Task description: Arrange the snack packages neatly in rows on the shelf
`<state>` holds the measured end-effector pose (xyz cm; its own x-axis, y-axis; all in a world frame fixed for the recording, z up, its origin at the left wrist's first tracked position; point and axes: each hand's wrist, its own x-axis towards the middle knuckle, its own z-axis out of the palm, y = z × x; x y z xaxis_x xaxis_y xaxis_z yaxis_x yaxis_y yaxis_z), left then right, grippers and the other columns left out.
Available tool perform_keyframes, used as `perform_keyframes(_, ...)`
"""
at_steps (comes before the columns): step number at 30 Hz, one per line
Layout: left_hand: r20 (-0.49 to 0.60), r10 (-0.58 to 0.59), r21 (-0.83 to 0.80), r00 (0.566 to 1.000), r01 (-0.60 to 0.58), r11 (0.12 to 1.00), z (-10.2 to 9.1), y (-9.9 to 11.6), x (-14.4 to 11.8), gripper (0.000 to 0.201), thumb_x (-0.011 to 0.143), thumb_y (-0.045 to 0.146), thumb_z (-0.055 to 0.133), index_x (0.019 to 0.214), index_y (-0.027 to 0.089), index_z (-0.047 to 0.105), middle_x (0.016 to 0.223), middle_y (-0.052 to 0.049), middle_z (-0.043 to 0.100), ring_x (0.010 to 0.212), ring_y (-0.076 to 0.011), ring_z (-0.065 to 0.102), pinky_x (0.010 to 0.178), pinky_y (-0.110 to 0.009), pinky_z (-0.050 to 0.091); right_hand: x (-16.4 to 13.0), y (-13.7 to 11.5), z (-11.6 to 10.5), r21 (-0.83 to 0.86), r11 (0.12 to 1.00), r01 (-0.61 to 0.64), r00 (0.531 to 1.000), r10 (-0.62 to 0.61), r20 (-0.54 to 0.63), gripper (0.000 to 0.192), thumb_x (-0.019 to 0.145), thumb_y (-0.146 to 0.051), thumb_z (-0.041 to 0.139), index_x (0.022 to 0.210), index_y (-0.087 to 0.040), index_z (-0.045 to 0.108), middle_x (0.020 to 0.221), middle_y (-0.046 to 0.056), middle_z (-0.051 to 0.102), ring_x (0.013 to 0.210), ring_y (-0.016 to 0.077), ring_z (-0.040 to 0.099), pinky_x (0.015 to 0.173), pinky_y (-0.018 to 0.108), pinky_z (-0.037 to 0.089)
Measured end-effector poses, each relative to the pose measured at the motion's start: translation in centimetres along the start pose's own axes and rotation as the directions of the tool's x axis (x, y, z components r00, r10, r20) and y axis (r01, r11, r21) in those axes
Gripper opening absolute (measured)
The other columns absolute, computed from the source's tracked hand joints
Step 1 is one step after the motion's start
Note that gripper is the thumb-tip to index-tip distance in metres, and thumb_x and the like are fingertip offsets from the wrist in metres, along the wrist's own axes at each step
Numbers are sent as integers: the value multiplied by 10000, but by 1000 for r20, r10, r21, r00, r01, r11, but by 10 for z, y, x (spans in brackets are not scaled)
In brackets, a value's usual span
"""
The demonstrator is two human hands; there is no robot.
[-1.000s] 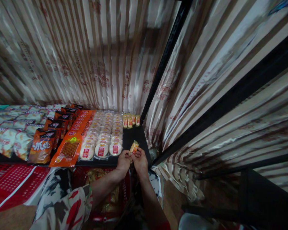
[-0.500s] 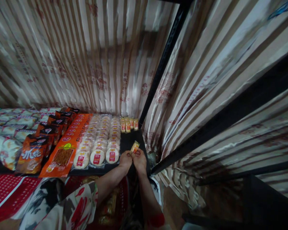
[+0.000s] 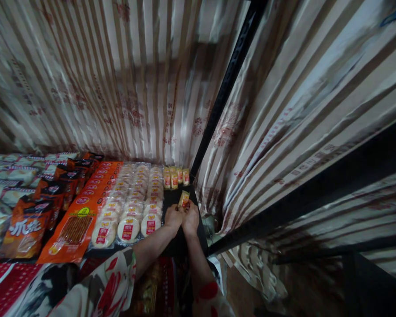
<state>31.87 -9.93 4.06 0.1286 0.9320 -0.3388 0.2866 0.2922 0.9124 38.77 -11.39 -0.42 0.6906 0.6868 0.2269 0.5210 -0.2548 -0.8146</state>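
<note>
A small yellow snack packet (image 3: 184, 199) with a red label is held upright between my two hands, above the dark shelf. My left hand (image 3: 174, 219) has its fingers closed at the packet's lower left. Closed on its lower right side is my right hand (image 3: 190, 219). Behind them, several matching yellow packets (image 3: 174, 179) stand in short rows at the shelf's back right corner. Just left of my hands, clear bags of round white crackers (image 3: 151, 224) lie overlapping in columns.
Orange bags of brown sticks (image 3: 73, 231), orange-black snack bags (image 3: 28, 226) and white bags (image 3: 16, 176) fill the shelf's left. A black upright post (image 3: 222, 92) rises at the back corner. Striped curtain cloth (image 3: 145, 88) hangs behind. A slanting black bar (image 3: 284, 198) crosses the right.
Both hands have moved slightly forward with the packet, toward the standing yellow packets. The camera view has shifted a little, so the shelf goods appear lower and further left.
</note>
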Motion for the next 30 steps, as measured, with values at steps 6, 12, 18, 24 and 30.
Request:
perform_keyframes(6, -15, 74, 148, 997, -71, 986, 0, 14, 15, 252, 843, 154, 447, 910, 151, 689, 969, -115, 705, 926, -198, 646, 800, -249, 468, 15, -1, 10, -106, 993, 49, 998, -52, -23, 388, 759, -250, 515, 1118, -141, 615, 996, 141, 626, 951, 266, 581, 848, 365, 450)
perform_keyframes(12, 84, 319, 502, 944, -316, 805, 4, 23, 33, 320, 872, 118, 404, 1061, 112, 663, 1239, -139, 609, 1275, -223, 452, 1113, -347, 280, 40, 9, 26, -98, 992, 80, 996, -84, -29, 442, 786, -263, 475, 1193, -116, 562, 1035, 149, 611, 983, 265, 557, 895, 393, 430)
perform_keyframes(18, 203, 363, 760, 910, -380, 527, -1, 34, 47, 459, 930, 220, 318, 1344, 88, 468, 1524, -129, 263, 1427, -284, 158, 1138, -441, 243, 59, 12, 39, -40, 993, 113, 991, -115, -69, 460, 775, -289, 492, 1206, -139, 554, 1059, 138, 596, 1017, 261, 533, 933, 406, 414)
perform_keyframes(24, 289, 358, 824, 888, -421, 379, -6, 30, 75, 510, 928, 199, 274, 1418, 93, 362, 1528, -116, 242, 1437, -255, 116, 1177, -467, 117, 70, 5, 45, -67, 985, 159, 982, -164, -91, 486, 811, -305, 460, 1258, -121, 516, 1111, 159, 594, 1058, 267, 524, 951, 419, 399)
perform_keyframes(30, 335, 360, 821, 871, -457, 343, -14, 23, 85, 536, 896, 94, 238, 1418, 97, 361, 1525, -113, 248, 1430, -230, 157, 1171, -445, 170, 80, 2, 52, -71, 981, 181, 980, -186, -73, 494, 827, -290, 444, 1294, -143, 508, 1107, 139, 589, 1039, 254, 526, 941, 405, 411)
